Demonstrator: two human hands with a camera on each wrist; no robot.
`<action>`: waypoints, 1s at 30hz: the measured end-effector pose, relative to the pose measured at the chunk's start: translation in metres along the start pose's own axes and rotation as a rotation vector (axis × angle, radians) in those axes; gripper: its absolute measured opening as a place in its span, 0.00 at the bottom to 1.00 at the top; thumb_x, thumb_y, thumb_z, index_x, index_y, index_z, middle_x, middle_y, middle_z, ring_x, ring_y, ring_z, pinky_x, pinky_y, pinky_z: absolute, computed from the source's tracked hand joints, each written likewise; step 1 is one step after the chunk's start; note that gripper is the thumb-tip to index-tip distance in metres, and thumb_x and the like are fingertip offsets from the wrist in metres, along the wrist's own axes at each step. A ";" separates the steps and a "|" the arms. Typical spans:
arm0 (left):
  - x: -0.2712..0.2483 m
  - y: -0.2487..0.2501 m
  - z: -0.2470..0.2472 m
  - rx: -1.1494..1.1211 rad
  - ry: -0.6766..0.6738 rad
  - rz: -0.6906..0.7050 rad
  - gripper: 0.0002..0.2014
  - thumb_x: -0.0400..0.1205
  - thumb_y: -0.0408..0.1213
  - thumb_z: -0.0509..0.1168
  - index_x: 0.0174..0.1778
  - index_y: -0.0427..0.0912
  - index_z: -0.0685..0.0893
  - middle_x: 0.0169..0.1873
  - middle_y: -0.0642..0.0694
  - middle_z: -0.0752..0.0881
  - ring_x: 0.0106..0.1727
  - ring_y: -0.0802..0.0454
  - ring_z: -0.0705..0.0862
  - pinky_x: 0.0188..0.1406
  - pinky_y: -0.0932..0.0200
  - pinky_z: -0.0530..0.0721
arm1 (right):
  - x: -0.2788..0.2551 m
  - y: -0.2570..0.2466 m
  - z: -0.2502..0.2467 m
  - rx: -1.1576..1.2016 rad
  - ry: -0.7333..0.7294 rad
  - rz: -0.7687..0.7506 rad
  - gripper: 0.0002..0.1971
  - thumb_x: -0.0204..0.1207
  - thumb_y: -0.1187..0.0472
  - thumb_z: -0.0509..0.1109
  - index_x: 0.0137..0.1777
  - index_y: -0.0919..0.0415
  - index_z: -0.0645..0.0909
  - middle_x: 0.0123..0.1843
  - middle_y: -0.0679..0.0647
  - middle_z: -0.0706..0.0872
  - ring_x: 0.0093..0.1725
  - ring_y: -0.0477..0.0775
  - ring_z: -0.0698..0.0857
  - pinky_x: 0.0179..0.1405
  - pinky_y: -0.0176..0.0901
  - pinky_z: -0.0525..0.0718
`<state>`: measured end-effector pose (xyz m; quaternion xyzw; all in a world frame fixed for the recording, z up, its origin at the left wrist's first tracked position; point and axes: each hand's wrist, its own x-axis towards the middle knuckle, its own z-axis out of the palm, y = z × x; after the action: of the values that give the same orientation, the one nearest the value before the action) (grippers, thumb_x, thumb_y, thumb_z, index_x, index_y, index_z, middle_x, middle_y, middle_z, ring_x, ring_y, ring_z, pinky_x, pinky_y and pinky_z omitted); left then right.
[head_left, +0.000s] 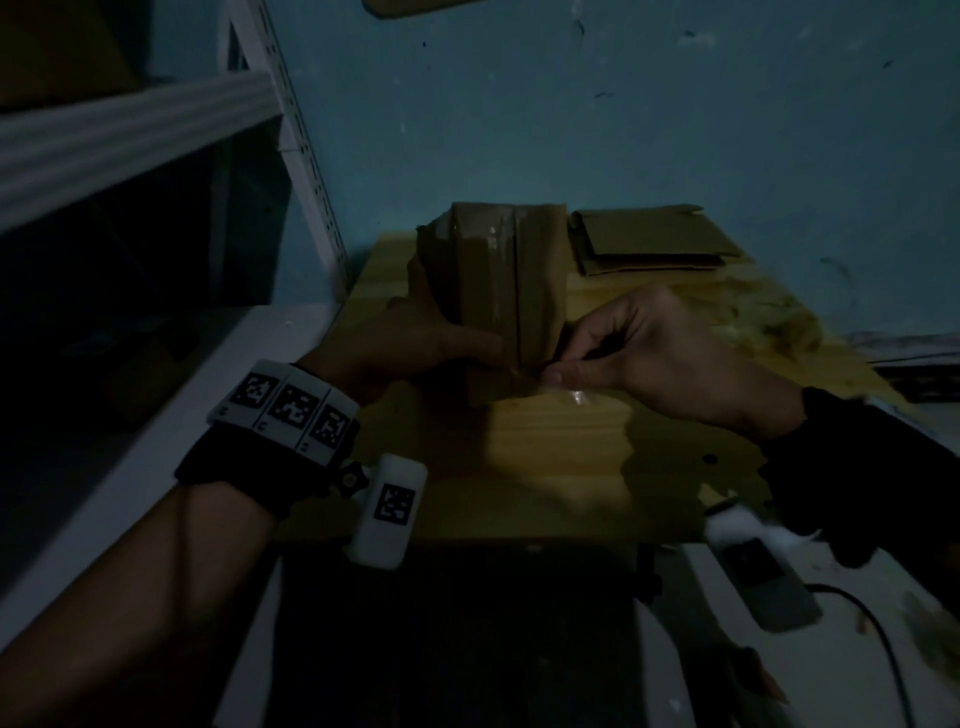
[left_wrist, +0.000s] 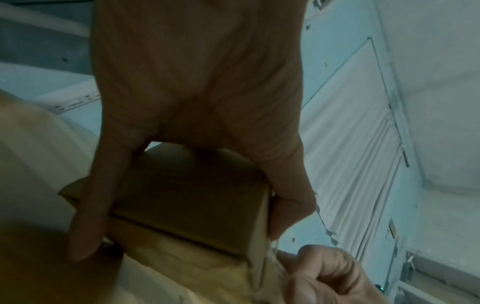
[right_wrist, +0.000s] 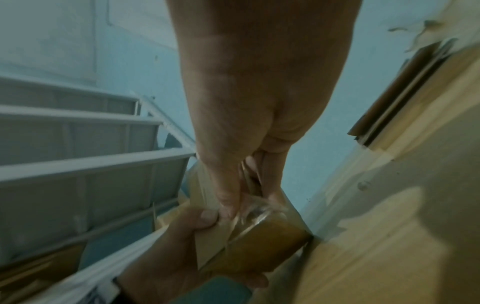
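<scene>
A small brown cardboard box (head_left: 498, 280) stands on end on the wooden table (head_left: 561, 467), with clear tape running down its seam. My left hand (head_left: 441, 338) grips the box from the left, thumb on the near face and fingers round the far side. In the left wrist view that left hand (left_wrist: 197, 92) spans the box (left_wrist: 187, 195). My right hand (head_left: 571, 369) pinches a strip of clear tape (head_left: 576, 397) at the box's near bottom edge. The right wrist view shows the right hand (right_wrist: 233, 195) holding the crinkled tape (right_wrist: 257, 214) against the box (right_wrist: 265, 244).
A stack of flattened cardboard (head_left: 649, 239) lies at the table's back right, against the blue wall. White metal shelving (head_left: 130, 135) stands to the left. A grey device with a black cable (head_left: 769, 587) lies off the table's front right corner. The room is dim.
</scene>
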<state>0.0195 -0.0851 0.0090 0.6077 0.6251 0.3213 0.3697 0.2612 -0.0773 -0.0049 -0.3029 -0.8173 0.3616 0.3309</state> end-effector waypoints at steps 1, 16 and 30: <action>-0.001 0.002 0.000 -0.019 0.007 0.001 0.74 0.47 0.58 0.88 0.87 0.56 0.51 0.74 0.49 0.77 0.71 0.45 0.79 0.63 0.37 0.86 | 0.000 0.000 -0.001 0.008 0.008 0.000 0.07 0.72 0.63 0.81 0.36 0.67 0.91 0.35 0.61 0.92 0.37 0.73 0.87 0.40 0.66 0.86; -0.010 0.001 -0.011 -0.216 -0.023 -0.047 0.56 0.55 0.47 0.83 0.81 0.51 0.66 0.64 0.50 0.84 0.60 0.49 0.85 0.43 0.49 0.89 | 0.007 0.005 0.000 0.283 0.066 0.016 0.11 0.72 0.79 0.75 0.29 0.75 0.82 0.40 0.66 0.92 0.53 0.68 0.92 0.58 0.57 0.91; -0.015 -0.003 -0.011 -0.525 -0.048 -0.140 0.34 0.64 0.51 0.78 0.67 0.48 0.83 0.62 0.38 0.89 0.63 0.33 0.87 0.59 0.26 0.86 | 0.004 0.006 -0.024 0.493 0.279 0.174 0.09 0.83 0.70 0.67 0.41 0.69 0.82 0.47 0.69 0.92 0.55 0.65 0.92 0.53 0.50 0.92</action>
<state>0.0079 -0.1002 0.0133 0.4539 0.5519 0.4318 0.5504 0.2787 -0.0615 0.0037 -0.3291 -0.6223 0.5313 0.4712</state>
